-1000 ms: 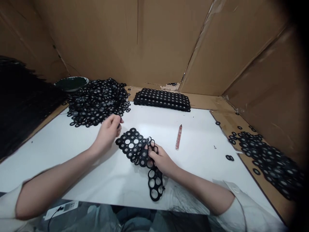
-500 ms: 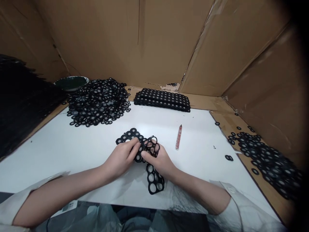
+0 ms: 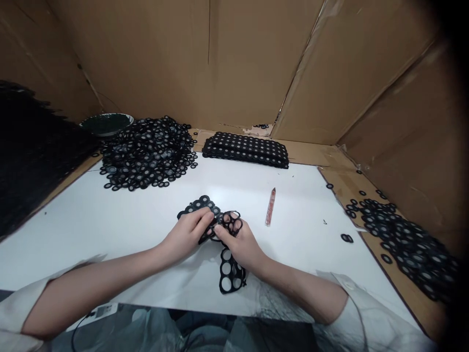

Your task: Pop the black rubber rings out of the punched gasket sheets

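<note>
Ring sheet point(image 3: 226, 274) — between both hands

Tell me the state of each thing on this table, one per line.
Black rubber sheet of joined rings: gripped by both hands, bent, some holes empty.
Left hand: closed on the sheet's far part.
Right hand: closed on its middle.
Heap of loose black rings: spread at far left.
Stack of black dotted sheets: flat, untouched.
Reddish stick tool: lying flat, untouched.

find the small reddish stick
In the head view the reddish stick lies on the white table, just right of the right hand and nearer than the stack of black sheets.
</note>
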